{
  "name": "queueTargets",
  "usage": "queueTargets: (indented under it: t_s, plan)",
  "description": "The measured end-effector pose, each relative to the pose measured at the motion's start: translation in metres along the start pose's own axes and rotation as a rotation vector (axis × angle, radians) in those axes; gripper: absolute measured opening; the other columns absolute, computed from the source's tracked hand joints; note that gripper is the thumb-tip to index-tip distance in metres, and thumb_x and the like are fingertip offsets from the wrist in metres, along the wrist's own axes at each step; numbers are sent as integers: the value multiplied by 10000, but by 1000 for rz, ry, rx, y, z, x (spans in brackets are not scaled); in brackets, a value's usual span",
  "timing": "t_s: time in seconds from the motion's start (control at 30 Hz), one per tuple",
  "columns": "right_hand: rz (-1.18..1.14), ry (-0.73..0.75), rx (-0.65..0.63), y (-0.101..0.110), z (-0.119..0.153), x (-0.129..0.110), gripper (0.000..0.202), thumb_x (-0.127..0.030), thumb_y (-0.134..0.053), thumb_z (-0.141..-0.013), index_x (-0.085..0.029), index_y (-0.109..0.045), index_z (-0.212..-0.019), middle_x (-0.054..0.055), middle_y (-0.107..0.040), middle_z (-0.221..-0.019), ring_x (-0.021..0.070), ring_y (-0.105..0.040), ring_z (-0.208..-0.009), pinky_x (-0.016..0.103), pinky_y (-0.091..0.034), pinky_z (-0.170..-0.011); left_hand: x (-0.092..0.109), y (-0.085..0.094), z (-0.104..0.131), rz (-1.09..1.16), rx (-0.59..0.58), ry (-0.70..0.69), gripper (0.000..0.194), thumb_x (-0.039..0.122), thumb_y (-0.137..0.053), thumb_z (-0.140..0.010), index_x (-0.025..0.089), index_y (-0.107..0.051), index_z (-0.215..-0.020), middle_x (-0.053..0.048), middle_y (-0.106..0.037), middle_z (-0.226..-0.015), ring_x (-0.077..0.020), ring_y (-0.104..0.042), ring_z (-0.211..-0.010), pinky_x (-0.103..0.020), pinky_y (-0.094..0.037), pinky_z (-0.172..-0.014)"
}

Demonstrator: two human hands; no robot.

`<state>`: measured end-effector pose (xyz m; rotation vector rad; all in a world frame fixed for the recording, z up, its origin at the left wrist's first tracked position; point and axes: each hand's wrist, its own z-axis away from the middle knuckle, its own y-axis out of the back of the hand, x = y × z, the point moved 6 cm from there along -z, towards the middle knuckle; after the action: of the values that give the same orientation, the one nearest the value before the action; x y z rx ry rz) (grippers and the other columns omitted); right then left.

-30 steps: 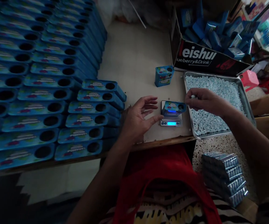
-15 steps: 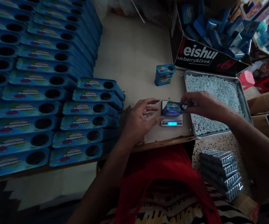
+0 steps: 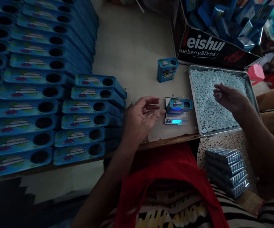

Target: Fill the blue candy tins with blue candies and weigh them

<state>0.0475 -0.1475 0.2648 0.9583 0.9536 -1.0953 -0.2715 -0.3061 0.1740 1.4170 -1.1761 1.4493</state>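
Note:
A small digital scale (image 3: 168,121) with a lit blue display stands near the table's front edge. On it rests a blue candy tin (image 3: 175,111) with a round hole in its top; part of this spot is blurred. My left hand (image 3: 143,115) is open just left of the scale, fingers spread and holding nothing. Over the metal tray (image 3: 194,91) of small pale-blue candies (image 3: 210,114), my right hand (image 3: 230,98) has its fingers curled together. Whatever is in them, if anything, cannot be made out. Another blue tin (image 3: 167,70) stands upright behind the scale.
Rows of blue tins (image 3: 82,122) with open holes fill the table's left side. A black carton (image 3: 203,50) of blue packs stands behind the tray. Below the tray, foil-wrapped packs (image 3: 227,171) are stacked. A pink object (image 3: 256,72) lies to the right.
My right hand has moved right, from the hole of the tin on the scale to over the candy tray. My left hand stays beside the scale. The view has shifted slightly.

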Motion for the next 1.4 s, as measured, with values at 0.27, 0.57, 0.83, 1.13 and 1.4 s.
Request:
queueTargets:
  t_s: [0.27,0.57,0.83,1.13,1.4]
  plan:
    - [99,-116,-202,5,23,40,169,-209,-840,-898,-180,-750,-1038,102,-759,-949,135,-669,-675,231,-628,-576,16,-9,5,-76,31,-29,508,486,-954,-796,243,-735,-1185,-90,-793,-1244,-283,-784,-1159,-472,-665,-1078]
    - [194,-29,-580,-88,30,-22,320,-331,-972,-893,-176,-706,-810,-11,-622,-639,69,-485,-480,196,-332,-402,18,3,12,-108,124,-86,548,492,-979,-771,277,-713,-1199,-75,-771,-1228,-276,-796,-1122,-460,-682,-1028]
    - [224,-28,-640,-101,28,-32,263,-215,-982,-823,-160,-751,-935,7,-722,-726,99,-626,-582,201,-457,-501,15,-6,16,-182,44,-61,564,458,-942,-809,259,-703,-1279,-104,-784,-1306,-325,-753,-1271,-547,-624,-1139]
    - [410,130,-572,-98,27,-39,248,-312,-967,-836,-199,-769,-934,14,-739,-714,138,-645,-603,250,-469,-529,59,-48,-7,-803,-95,-309,926,245,-1011,-728,276,-559,-1536,-120,-627,-1596,-397,-574,-1493,-563,-479,-1272]
    - [1035,434,-508,-120,40,-41,212,-118,-802,-875,-189,-864,-1065,-29,-716,-738,117,-636,-639,265,-453,-697,44,-55,-4,-936,-120,-149,896,268,-988,-771,246,-529,-1539,-159,-644,-1557,-405,-620,-1435,-545,-536,-1178]
